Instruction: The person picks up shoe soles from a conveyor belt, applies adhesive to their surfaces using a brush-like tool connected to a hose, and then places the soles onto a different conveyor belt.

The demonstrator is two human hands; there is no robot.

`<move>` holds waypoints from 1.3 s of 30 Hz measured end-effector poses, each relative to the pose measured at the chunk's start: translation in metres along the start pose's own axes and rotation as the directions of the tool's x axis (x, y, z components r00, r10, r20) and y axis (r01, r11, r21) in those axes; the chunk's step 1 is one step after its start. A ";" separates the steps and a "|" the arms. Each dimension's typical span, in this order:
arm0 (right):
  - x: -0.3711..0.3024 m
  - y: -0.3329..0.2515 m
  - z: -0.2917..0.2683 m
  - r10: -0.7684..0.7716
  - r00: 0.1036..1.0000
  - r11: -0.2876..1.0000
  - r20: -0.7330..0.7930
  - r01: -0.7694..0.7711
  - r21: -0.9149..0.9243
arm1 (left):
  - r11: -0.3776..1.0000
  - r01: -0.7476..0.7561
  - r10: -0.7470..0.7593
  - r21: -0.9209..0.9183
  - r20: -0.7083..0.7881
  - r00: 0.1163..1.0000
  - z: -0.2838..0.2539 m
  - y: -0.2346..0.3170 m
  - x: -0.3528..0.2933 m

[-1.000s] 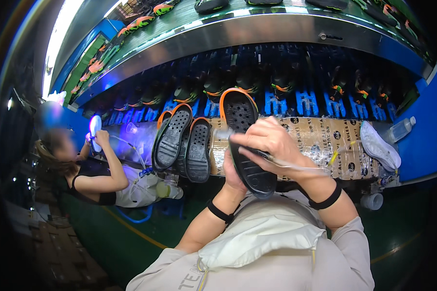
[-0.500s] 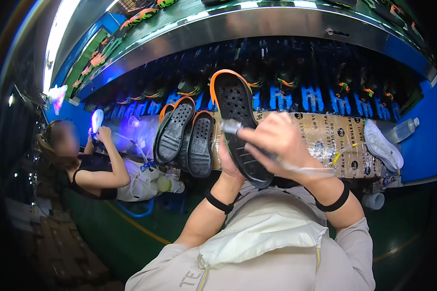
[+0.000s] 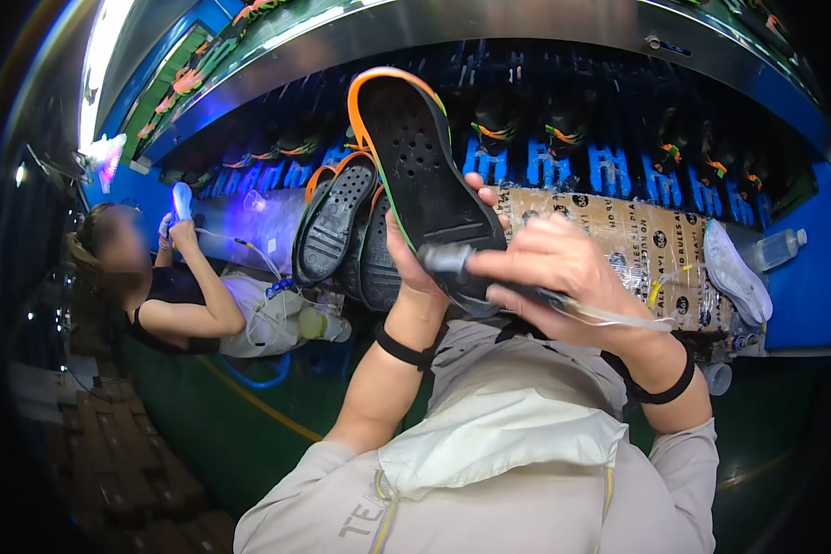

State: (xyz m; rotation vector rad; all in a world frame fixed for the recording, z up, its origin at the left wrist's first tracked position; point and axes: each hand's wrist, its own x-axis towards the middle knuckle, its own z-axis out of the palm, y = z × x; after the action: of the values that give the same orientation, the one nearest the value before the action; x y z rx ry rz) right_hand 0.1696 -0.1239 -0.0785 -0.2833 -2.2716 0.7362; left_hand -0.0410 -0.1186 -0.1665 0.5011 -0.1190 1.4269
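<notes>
A black shoe sole (image 3: 415,175) with an orange and green rim is tilted up before me, its holed inner face toward me. My left hand (image 3: 408,263) grips it from beneath, fingertips showing past its right edge. My right hand (image 3: 563,268) is closed round a dark-handled brush (image 3: 448,259) with a clear tube running back along the wrist. The blurred brush head lies over the sole's lower end, near its inner edge. Just left, more black and orange soles (image 3: 340,212) lean together on the bench, partly hidden behind my left hand and the held sole.
Printed cardboard under clear film (image 3: 609,258) covers the bench. At right lie a white sole (image 3: 737,272) and a clear bottle (image 3: 777,247). Blue racks (image 3: 609,175) with dark shoes stand behind, beneath a metal-edged conveyor. A co-worker (image 3: 189,295) at left holds a bluish-lit sole.
The held sole has shifted up and left, overlapping the leaning soles. My left fingertips now show at its right edge. The brush has moved down toward the sole's lower end.
</notes>
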 end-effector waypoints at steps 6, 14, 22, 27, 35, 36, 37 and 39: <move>0.000 -0.009 -0.012 -0.041 0.977 0.984 0.207 0.003 0.177 | 0.998 0.066 -0.066 -0.001 0.086 0.994 0.008 0.020 0.013; 0.000 -0.009 -0.018 -0.031 0.975 0.997 0.221 0.014 0.075 | 0.952 0.092 -0.100 0.292 0.012 0.995 0.025 0.033 0.024; 0.000 -0.011 -0.027 -0.008 0.969 1.000 0.246 0.006 0.006 | 0.750 0.294 -0.320 0.592 -0.064 0.945 0.039 0.050 0.045; -0.005 -0.006 -0.020 0.057 0.984 0.988 0.171 -0.031 -0.149 | 0.764 0.392 -0.394 0.512 -0.110 0.913 0.029 0.055 0.059; -0.008 -0.002 -0.023 0.034 0.976 0.975 0.217 0.016 -0.220 | 0.498 0.490 -0.443 0.716 -0.276 0.853 0.018 0.045 0.077; -0.007 -0.002 -0.023 0.025 0.966 0.965 0.257 0.044 -0.259 | 0.481 0.495 -0.469 0.723 -0.264 0.842 0.027 0.043 0.078; -0.008 -0.001 -0.027 -0.003 0.956 0.982 0.295 0.059 -0.179 | 0.465 0.500 -0.496 0.731 -0.253 0.831 0.034 0.042 0.080; -0.008 -0.004 -0.030 0.024 0.974 0.986 0.226 0.014 -0.165 | 0.445 0.539 -0.472 0.715 -0.324 0.820 0.032 0.042 0.079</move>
State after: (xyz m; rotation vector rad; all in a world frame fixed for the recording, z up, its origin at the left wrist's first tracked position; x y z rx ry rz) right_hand 0.1962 -0.1179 -0.0639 -0.2954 -2.5567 0.6084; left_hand -0.0622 -0.0566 -0.0978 1.1077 0.7331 0.8103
